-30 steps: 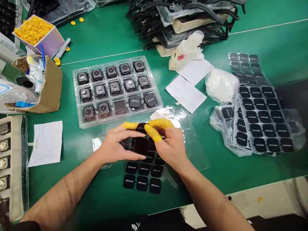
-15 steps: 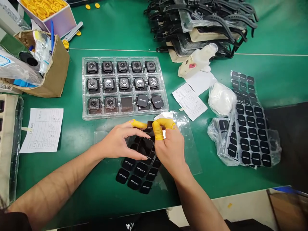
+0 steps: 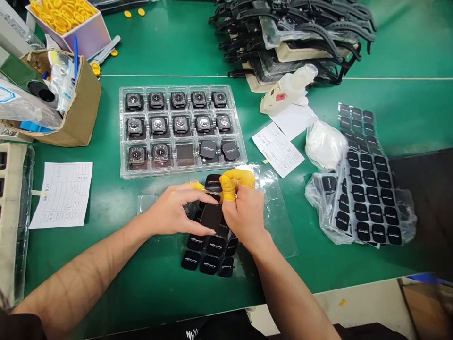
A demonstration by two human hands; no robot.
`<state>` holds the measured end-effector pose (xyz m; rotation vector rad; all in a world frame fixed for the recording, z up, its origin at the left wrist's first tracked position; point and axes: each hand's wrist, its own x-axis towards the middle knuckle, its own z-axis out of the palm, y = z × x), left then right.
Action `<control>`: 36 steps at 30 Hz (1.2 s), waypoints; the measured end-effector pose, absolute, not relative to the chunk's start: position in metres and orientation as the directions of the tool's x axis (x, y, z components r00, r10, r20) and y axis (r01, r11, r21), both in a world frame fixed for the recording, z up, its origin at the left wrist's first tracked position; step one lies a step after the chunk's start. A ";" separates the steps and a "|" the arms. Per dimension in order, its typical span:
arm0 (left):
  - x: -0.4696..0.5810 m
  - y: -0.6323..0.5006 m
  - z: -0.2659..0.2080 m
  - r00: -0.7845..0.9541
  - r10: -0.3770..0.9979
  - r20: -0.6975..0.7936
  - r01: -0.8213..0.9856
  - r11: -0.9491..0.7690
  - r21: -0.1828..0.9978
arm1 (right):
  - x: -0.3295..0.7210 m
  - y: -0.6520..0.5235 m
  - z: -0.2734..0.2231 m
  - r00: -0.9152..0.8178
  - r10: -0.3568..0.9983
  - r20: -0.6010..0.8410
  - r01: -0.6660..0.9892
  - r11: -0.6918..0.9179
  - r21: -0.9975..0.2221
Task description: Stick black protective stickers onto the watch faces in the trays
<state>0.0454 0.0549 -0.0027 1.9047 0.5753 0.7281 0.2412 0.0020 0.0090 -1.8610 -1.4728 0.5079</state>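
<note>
My left hand (image 3: 173, 208) holds a black square smartwatch (image 3: 211, 216) between its thumb and a finger, its dark flat side up. Its index finger, in a yellow finger cot, reaches the sheet of black stickers (image 3: 208, 265), printed "HiFuture". My right hand (image 3: 244, 203), with yellow cots on thumb and index finger, is closed in a pinch on that sheet, close beside the watch. What lies between those fingertips is partly hidden. Beyond the hands, a clear plastic tray (image 3: 122, 141) carries several watches, most face down. Two at its near right show black "HiFuture" squares.
More sticker sheets (image 3: 373, 196) and a white round bundle in plastic (image 3: 325, 145) lie at right. A bottle (image 3: 286, 89) stands near papers (image 3: 278, 150) and stacked trays of black-strapped watches (image 3: 300, 28). At left are a cardboard box (image 3: 83, 104) and a box of finger cots (image 3: 85, 30).
The sticker sheet's near end has swung right and slightly away, and more of its far end shows. My right hand has shifted a little left. The watch stays in my left hand.
</note>
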 end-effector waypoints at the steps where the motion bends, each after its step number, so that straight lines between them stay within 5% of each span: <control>1: 0.046 0.055 -0.002 0.703 0.671 0.235 0.089 -0.411 0.907 | 0.243 0.002 0.014 0.320 0.934 0.160 0.673 -0.105 -0.732; 4: 0.048 0.054 -0.004 0.657 0.727 0.199 0.167 -0.398 0.902 | 0.255 -0.004 0.035 0.408 0.893 0.188 0.530 -0.064 -0.846; 7: 0.050 0.053 -0.006 0.583 0.793 0.179 0.234 -0.375 0.897 | 0.265 -0.014 0.049 0.217 0.971 -0.102 0.261 -0.158 -0.952; 10: 0.052 0.052 -0.007 0.565 0.800 0.201 0.231 -0.387 0.893 | 0.265 -0.019 0.047 0.069 0.943 -0.325 0.179 -0.333 -0.926; 14: 0.053 0.051 -0.006 0.563 0.799 0.211 0.229 -0.396 0.889 | 0.258 -0.017 0.035 0.038 0.890 -0.455 0.142 -0.456 -0.879; 36: 0.054 0.052 -0.008 0.576 0.775 0.261 0.216 -0.452 0.866 | 0.262 -0.013 0.037 -0.002 0.880 -0.476 0.047 -0.475 -0.879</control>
